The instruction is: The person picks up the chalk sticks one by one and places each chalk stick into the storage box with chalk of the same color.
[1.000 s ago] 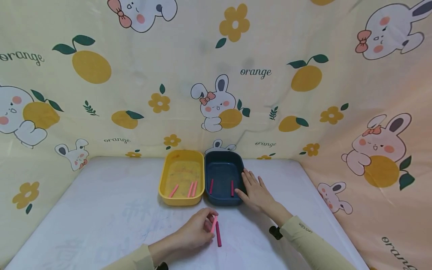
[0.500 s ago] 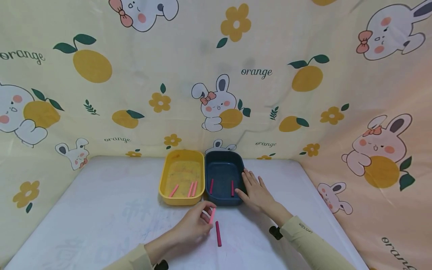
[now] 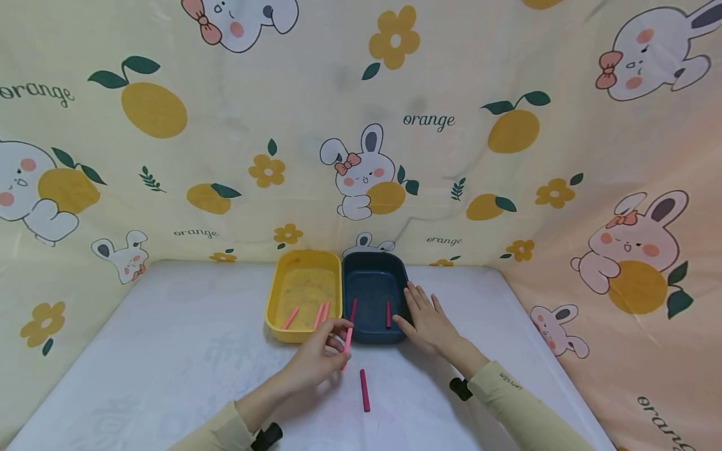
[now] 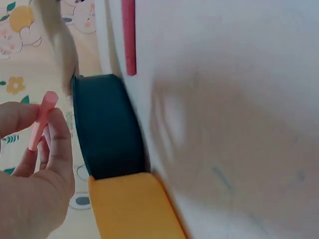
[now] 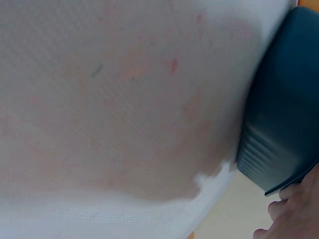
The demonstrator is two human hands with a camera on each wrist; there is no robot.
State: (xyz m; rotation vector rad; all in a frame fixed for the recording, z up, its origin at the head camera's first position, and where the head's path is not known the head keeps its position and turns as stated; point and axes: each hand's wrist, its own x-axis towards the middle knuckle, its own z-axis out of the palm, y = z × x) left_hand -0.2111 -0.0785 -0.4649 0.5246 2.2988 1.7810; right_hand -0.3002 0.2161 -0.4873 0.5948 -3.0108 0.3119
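Note:
My left hand (image 3: 316,358) pinches a light pink stick (image 4: 44,119), slim and crayon-like, between thumb and fingers. It hovers in front of the join of two tubs, its fingertips overlapping their near rims in the head view. The yellow tub (image 3: 290,336) holds three light pink sticks (image 3: 290,318). Beside it, the dark blue tub (image 3: 375,339) has two dark red sticks (image 3: 388,315), one partly behind my left fingers. My right hand (image 3: 430,321) rests against the blue tub's right side, fingers extended. Another dark red stick (image 3: 365,390) lies on the table ahead of the tubs.
The white table (image 3: 186,351) carries faint coloured smudges. A patterned cloth (image 3: 304,94) with rabbits and oranges hangs behind and along the sides. Both sleeves are beige, with a dark device (image 3: 461,388) under the right wrist.
My left hand has carried the light pink stick up and left, away from the dark red stick on the table towards the tubs. My right hand stays where it was.

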